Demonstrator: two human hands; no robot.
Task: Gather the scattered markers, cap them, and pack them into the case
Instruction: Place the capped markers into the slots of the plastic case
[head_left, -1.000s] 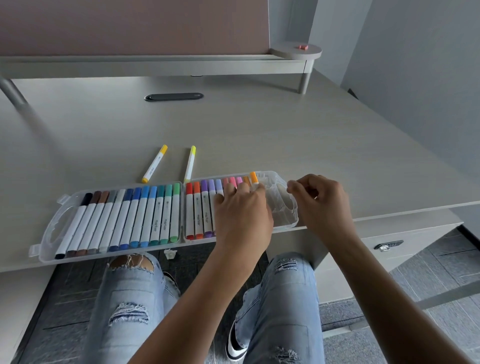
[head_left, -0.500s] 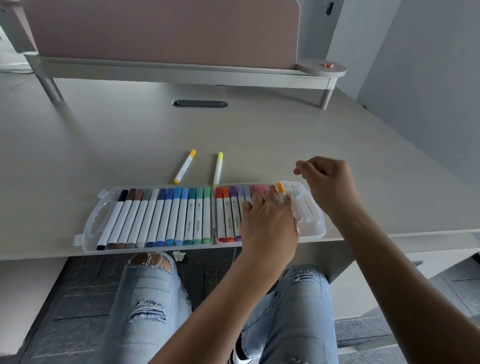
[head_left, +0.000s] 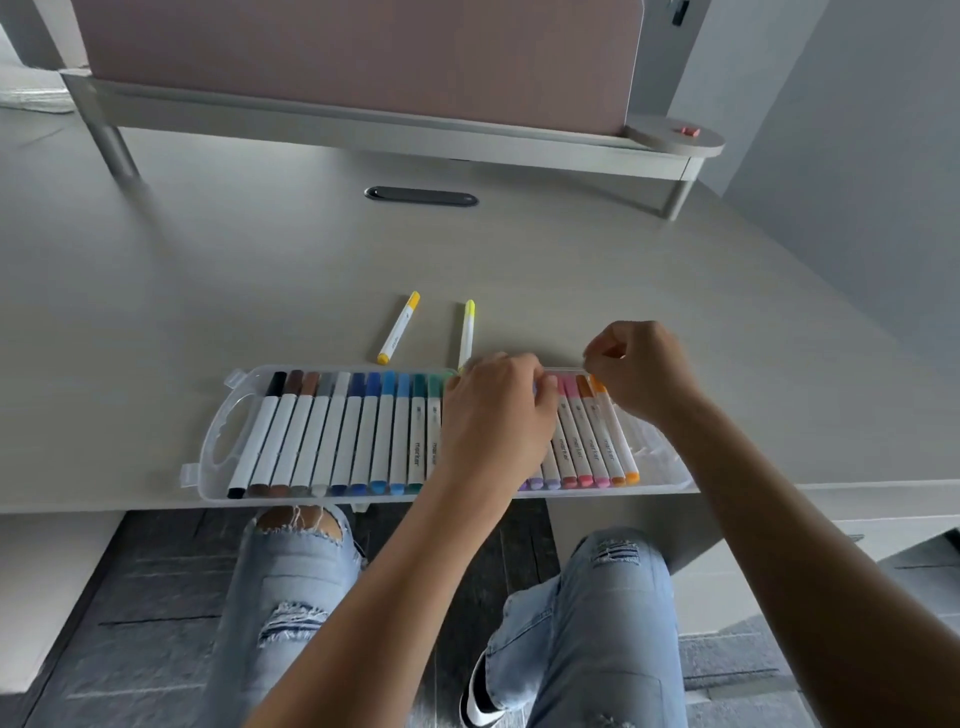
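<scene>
Grey desk (head_left: 675, 322) held the clear case (head_left: 218, 447) at six o'clock, nearly full. Two yellow markers (head_left: 399, 327) lay loose toward twelve o'clock. Left hand (head_left: 496, 415) pressed flat on packed markers; right hand (head_left: 636, 366) was curled, contents unclear.

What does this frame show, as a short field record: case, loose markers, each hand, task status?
case: clear plastic marker case, open flat at the desk's near edge, rows of capped markers inside
loose markers: two on the grey desk behind the case, the yellow-capped white marker and the lime-capped white marker
left hand: resting over the case's middle
right hand: curled above the case's right half; contents unclear
task status: two markers not yet packed
</scene>
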